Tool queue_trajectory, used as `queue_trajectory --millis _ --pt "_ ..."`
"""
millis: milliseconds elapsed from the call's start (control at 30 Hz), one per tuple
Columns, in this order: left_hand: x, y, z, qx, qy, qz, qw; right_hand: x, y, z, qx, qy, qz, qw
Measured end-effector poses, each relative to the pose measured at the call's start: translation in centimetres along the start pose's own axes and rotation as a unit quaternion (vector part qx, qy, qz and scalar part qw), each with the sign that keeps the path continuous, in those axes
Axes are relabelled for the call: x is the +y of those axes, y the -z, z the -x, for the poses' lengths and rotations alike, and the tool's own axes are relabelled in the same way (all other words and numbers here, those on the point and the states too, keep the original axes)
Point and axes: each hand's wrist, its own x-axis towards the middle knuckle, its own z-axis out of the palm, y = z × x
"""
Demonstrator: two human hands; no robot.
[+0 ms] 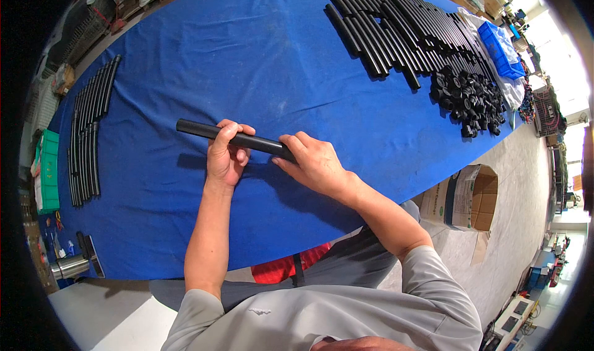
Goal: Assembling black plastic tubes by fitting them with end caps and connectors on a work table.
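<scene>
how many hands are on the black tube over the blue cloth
2. The left hand grips the black tube near its middle, and the right hand wraps around its right end, hiding that end. No other hand shows on it.

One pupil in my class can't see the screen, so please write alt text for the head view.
A person's left hand and right hand hold a black tube above a blue cloth. More black tubes lie at the left and upper right, the latter beside a heap of small black parts.
</scene>
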Motion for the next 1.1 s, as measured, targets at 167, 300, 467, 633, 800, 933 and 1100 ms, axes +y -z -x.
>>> queue_trajectory --millis 167,300,467,633,800,933,1100 --pt "0.2 -0.3 0.1 0.002 -0.001 0.001 1.0 0.2 -0.1 0.0 -0.032 -0.002 0.013 0.999" --pt "0.1 -0.4 0.1 0.009 -0.005 0.004 1.0 0.3 -0.4 0.0 -0.025 -0.004 0.006 1.0" --pt "0.1 -0.5 0.1 0.021 -0.006 -0.003 1.0 0.3 -0.6 0.0 -0.016 -0.012 0.01 1.0" --pt "0.0 -0.5 0.1 0.032 -0.006 -0.001 0.999 0.2 -0.4 -0.1 -0.015 -0.007 0.023 1.0" --pt "0.0 -0.4 0.1 0.023 -0.007 -0.01 1.0 0.2 -0.1 -0.4 -0.009 -0.005 -0.003 1.0" --pt "0.1 -0.7 0.2 0.023 -0.007 0.0 1.0 0.1 0.2 -0.4 -0.026 -0.039 -0.048 0.998" --pt "0.1 -0.9 0.2 0.012 -0.009 0.001 1.0 -0.4 1.1 -1.0 -0.073 -0.128 -0.152 0.977"
